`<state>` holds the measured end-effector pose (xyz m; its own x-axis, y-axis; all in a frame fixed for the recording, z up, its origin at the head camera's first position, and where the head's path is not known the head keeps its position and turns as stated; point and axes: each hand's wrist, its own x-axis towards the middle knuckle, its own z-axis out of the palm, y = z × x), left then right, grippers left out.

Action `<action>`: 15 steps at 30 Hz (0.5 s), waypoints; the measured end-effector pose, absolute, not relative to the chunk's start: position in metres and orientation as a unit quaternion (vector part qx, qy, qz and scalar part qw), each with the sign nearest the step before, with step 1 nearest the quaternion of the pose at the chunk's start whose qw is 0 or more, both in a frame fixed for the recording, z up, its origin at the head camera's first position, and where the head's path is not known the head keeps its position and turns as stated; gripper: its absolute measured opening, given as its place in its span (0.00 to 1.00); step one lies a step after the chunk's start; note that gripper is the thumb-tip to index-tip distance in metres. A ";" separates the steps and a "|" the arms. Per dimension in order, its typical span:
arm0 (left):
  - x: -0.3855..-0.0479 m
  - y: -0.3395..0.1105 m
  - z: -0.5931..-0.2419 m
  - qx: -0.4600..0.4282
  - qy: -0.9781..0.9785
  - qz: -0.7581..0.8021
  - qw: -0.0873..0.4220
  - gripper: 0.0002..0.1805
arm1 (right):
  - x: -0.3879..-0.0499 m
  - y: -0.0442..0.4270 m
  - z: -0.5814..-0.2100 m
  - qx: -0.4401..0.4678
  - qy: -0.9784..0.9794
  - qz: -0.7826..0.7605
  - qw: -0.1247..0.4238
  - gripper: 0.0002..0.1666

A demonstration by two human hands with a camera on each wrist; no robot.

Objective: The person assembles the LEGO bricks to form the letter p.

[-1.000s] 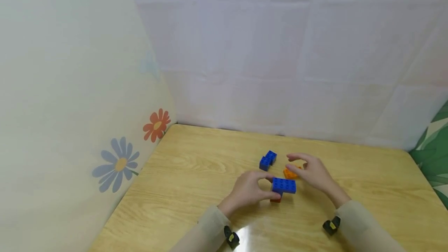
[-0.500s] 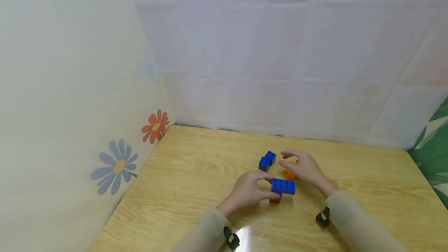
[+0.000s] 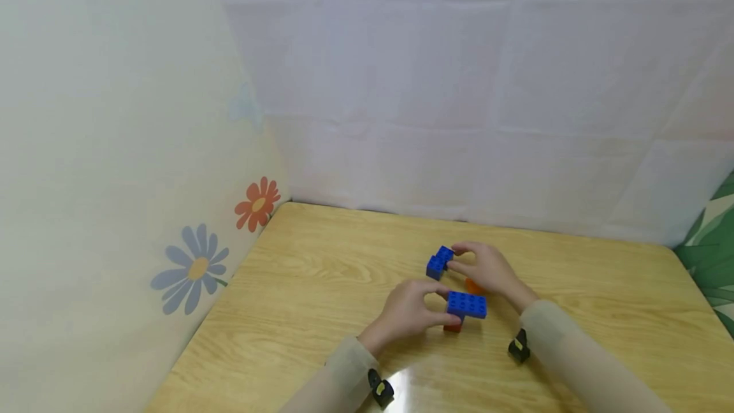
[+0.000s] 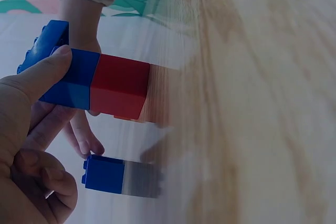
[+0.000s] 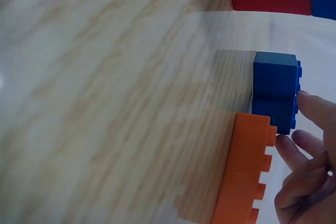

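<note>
My left hand (image 3: 408,310) pinches a small stack between thumb and fingers. The stack has a long blue brick (image 3: 467,304) on top, a blue brick (image 4: 81,80) below it and a red brick (image 4: 119,85) at the bottom, on the table. Beyond it, my right hand (image 3: 486,268) reaches over an orange brick (image 3: 473,286) towards two blue bricks (image 5: 274,90) standing against each other. Its thumb and fingertips are spread close to the farther one; whether they touch it is hard to tell. The hand partly covers the orange brick.
A wood-grain table (image 3: 321,285) carries everything. Behind it hangs a white cloth (image 3: 390,113), and a flower-printed panel (image 3: 143,145) stands along the left edge. Green leaf print (image 3: 713,247) shows at the right.
My right hand has moved left and slightly away, from above the orange brick to the pair of blue bricks. The left hand and its stack have stayed in place.
</note>
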<state>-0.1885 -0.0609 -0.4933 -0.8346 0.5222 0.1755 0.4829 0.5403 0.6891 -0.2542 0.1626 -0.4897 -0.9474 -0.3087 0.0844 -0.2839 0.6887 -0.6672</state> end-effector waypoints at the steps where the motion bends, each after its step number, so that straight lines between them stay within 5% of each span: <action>1: -0.189 -0.061 -0.493 0.287 0.877 0.384 0.025 0.23 | -0.255 0.162 -0.490 -0.163 0.919 -0.357 0.016 0.28; 15: -0.188 -0.060 -0.492 0.285 0.880 0.380 0.017 0.23 | -0.264 0.157 -0.493 -0.169 0.926 -0.336 0.008 0.25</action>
